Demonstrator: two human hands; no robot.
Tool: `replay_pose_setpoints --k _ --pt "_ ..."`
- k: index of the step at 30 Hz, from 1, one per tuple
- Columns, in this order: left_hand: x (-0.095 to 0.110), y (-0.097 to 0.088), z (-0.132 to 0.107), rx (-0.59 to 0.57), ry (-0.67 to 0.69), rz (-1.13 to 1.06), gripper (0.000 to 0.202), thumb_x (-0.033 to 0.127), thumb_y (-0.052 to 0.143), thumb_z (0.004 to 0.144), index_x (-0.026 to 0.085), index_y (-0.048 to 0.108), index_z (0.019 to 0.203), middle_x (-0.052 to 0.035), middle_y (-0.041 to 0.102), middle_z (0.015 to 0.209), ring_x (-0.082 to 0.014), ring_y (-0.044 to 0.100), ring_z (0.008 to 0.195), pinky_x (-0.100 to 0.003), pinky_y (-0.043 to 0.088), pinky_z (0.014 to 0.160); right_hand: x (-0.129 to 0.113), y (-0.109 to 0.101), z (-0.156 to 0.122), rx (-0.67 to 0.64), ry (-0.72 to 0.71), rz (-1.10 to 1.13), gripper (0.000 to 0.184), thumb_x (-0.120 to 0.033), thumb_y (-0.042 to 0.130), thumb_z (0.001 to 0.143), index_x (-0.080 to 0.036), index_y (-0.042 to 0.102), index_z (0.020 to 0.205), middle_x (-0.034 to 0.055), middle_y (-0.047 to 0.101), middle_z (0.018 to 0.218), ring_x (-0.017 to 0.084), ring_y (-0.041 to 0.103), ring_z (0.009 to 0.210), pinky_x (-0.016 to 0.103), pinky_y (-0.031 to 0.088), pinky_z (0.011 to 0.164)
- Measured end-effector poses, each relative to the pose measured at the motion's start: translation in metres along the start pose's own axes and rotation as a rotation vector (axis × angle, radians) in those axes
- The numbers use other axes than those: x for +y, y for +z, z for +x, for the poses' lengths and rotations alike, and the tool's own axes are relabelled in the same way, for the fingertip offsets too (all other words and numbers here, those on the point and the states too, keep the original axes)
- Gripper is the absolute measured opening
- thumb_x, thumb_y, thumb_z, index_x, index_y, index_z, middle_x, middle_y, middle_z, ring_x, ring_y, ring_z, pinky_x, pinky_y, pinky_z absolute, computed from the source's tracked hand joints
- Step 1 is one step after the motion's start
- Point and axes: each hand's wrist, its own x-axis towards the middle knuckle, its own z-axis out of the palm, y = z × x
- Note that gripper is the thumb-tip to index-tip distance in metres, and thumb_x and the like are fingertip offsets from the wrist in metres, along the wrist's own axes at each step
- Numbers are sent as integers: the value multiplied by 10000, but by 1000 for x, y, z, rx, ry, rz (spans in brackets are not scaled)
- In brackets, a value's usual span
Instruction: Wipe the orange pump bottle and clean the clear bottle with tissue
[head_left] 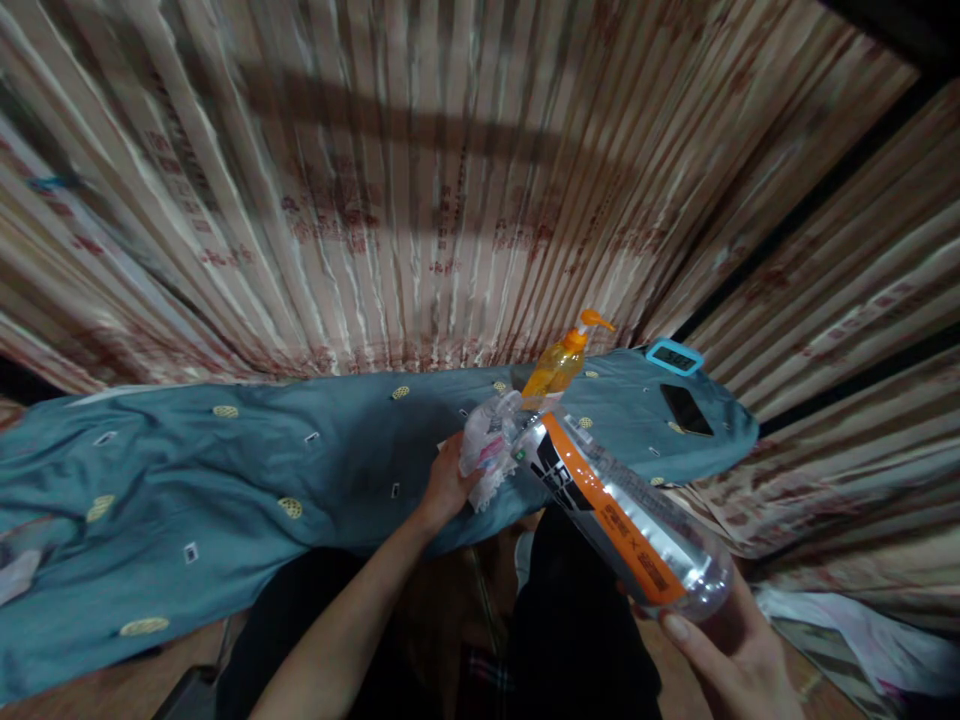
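Observation:
My right hand (731, 655) grips the base of a clear plastic bottle (630, 520) with an orange and black label, tilted so its neck points up and left. My left hand (448, 480) is closed on a crumpled white wrapper or cloth (487, 450) pressed at the bottle's neck. Both are held over the near edge of a table draped in a teal patterned cloth (225, 470). An orange pump dispenser bottle (559, 365) stands on the cloth just behind the bottle's mouth.
A black phone (686, 408) and a small blue-framed timer (673, 356) lie at the cloth's right end. Striped patterned curtains (420, 180) hang behind and to the right. My dark-trousered legs (570, 620) are below.

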Motion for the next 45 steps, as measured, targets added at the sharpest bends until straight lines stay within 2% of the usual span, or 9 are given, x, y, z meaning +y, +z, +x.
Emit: replay_pose_setpoints --k 6,10,14,19,23,29,35,39,45 --pt "0 0 0 -6 -14 -20 612 164 786 742 215 563 1309 -118 651 1366 -310 614 1282 -490 518 1067 6 -13 9 -106 -54 -38 728 -381 898 702 -206 535 1309 132 711 1240 278 743 1008 261 629 796" --pt "2 -1 0 -10 -14 -21 601 151 775 747 205 564 1306 -123 649 1373 -312 608 1291 -487 511 1077 10 -13 11 -50 -118 -28 682 -384 878 730 -220 560 1311 106 722 1221 255 745 1001 220 616 786" --pt "5 -2 0 -21 -21 -8 605 122 772 739 161 561 1305 -154 641 1384 -327 596 1304 -503 500 1083 12 -14 10 -128 -85 -51 723 -384 876 738 -217 525 1348 113 703 1266 257 734 1038 234 611 811" --pt "8 -2 0 -18 -41 -5 622 98 775 722 176 565 1303 -141 647 1379 -323 606 1292 -500 500 1084 0 -1 -1 13 17 20 801 -489 885 696 -218 540 1366 93 669 1314 232 693 1094 199 577 848" --pt "7 -2 0 -13 -31 -8 601 132 777 734 197 573 1296 -128 650 1374 -323 622 1274 -480 512 1074 -7 8 -7 18 77 81 854 -509 913 643 -220 536 1353 120 671 1285 282 723 984 282 616 748" --pt "5 -2 0 -25 -21 -4 601 156 767 751 190 555 1311 -131 646 1376 -320 612 1279 -489 501 1082 -11 7 -9 15 134 111 915 -562 919 615 -207 527 1362 159 647 1305 339 703 1032 371 630 781" --pt "4 -2 0 -32 -25 18 606 149 763 753 198 545 1316 -132 634 1392 -321 603 1289 -494 503 1080 -13 8 -11 -10 130 89 835 -541 888 683 -242 526 1374 118 648 1301 281 703 1029 306 622 811" --pt "3 -1 1 -17 -23 19 617 148 773 740 212 552 1312 -123 648 1371 -319 611 1278 -492 513 1067 -5 1 -8 -28 105 47 788 -527 863 722 -247 531 1380 117 630 1340 284 698 1062 296 610 854" --pt "2 -1 1 -13 6 23 582 166 770 747 186 572 1295 -137 652 1355 -320 611 1277 -494 503 1076 13 -18 2 -169 63 27 737 -433 837 784 -266 495 1415 130 666 1308 311 724 1049 335 622 852"
